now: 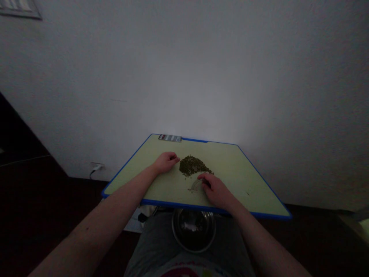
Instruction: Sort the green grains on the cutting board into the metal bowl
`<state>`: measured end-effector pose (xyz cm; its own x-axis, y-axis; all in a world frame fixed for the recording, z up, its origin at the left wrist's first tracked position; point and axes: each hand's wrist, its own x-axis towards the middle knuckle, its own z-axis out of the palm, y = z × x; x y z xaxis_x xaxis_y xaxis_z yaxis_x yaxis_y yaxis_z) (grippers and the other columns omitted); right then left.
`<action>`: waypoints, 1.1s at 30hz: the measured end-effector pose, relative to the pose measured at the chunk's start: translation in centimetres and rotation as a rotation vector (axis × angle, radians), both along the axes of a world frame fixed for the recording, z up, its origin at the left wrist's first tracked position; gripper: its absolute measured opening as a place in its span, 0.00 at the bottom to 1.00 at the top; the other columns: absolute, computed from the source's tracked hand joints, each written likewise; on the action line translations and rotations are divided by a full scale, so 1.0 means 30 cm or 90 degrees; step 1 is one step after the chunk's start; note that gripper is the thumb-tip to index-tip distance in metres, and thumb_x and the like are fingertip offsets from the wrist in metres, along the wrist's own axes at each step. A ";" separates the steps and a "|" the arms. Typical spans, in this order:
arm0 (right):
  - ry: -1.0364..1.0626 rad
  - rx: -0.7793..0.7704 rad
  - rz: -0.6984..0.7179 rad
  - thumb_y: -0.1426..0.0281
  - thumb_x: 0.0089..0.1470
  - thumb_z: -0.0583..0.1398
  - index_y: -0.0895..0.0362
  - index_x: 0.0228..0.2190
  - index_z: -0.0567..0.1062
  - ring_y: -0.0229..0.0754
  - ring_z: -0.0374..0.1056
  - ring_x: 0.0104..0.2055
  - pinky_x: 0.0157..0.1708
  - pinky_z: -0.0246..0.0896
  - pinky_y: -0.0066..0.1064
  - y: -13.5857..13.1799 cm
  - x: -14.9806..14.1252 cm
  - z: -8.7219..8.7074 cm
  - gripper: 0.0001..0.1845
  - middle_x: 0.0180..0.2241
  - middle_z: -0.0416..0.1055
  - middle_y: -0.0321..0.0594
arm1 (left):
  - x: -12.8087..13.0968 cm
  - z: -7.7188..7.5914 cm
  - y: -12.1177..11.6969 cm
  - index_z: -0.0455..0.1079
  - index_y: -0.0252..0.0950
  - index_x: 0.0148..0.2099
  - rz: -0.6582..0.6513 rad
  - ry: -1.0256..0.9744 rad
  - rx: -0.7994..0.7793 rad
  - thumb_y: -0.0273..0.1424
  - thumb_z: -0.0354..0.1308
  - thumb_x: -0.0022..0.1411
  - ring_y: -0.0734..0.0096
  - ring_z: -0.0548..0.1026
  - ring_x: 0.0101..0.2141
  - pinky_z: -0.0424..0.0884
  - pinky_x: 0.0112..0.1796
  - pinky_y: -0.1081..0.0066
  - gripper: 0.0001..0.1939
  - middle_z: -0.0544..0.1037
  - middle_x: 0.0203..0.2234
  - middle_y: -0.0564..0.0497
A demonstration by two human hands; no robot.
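A heap of small dark green grains or beans (191, 165) lies in the middle of the pale yellow-green tabletop (227, 157). My left hand (167, 161) rests at the heap's left edge, thumb and fingers pinched together; whatever they hold is too small to make out. My right hand (215, 188) is on the near right side of the heap, fingers curled around a clear plastic protractor (197, 185). A few loose grains (190, 190) lie beside the protractor's left end. Below the table's near edge, a shiny metal bowl (193, 246) sits on my lap, its contents dark and unclear.
A phone (170, 138) with a lit screen lies at the table's far left edge. Blue trim (184, 204) runs round the tabletop. A pale wall (201, 77) stands right behind it. A plug (96, 167) sits in a wall socket at left.
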<state>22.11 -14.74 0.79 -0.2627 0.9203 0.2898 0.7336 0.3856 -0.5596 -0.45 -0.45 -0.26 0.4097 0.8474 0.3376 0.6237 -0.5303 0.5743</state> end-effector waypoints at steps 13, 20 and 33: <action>0.023 -0.059 0.070 0.78 0.50 0.51 0.56 0.40 0.68 0.39 0.62 0.37 0.39 0.57 0.32 -0.084 -0.010 0.011 0.15 0.36 0.68 0.40 | 0.000 0.008 -0.006 0.66 0.34 0.25 0.001 -0.004 -0.001 0.42 0.48 0.54 0.76 0.62 0.22 0.55 0.25 0.73 0.17 0.65 0.17 0.55; 0.033 -0.065 0.044 0.76 0.51 0.51 0.55 0.41 0.68 0.38 0.62 0.36 0.38 0.58 0.32 -0.111 0.021 0.000 0.15 0.35 0.67 0.39 | 0.000 0.007 -0.004 0.66 0.34 0.25 0.007 0.001 -0.005 0.42 0.48 0.54 0.75 0.62 0.22 0.55 0.25 0.73 0.17 0.65 0.17 0.55; -0.009 0.001 -0.003 0.79 0.49 0.52 0.58 0.41 0.68 0.40 0.62 0.38 0.40 0.55 0.33 0.034 -0.020 0.003 0.15 0.36 0.68 0.42 | 0.002 0.001 0.000 0.67 0.34 0.25 0.008 0.000 -0.009 0.42 0.48 0.54 0.75 0.62 0.22 0.56 0.25 0.73 0.17 0.66 0.17 0.54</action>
<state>21.51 -13.72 0.87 -0.2622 0.9213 0.2872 0.7436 0.3826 -0.5484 -0.41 -0.46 -0.22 0.3994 0.8570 0.3257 0.6297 -0.5146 0.5820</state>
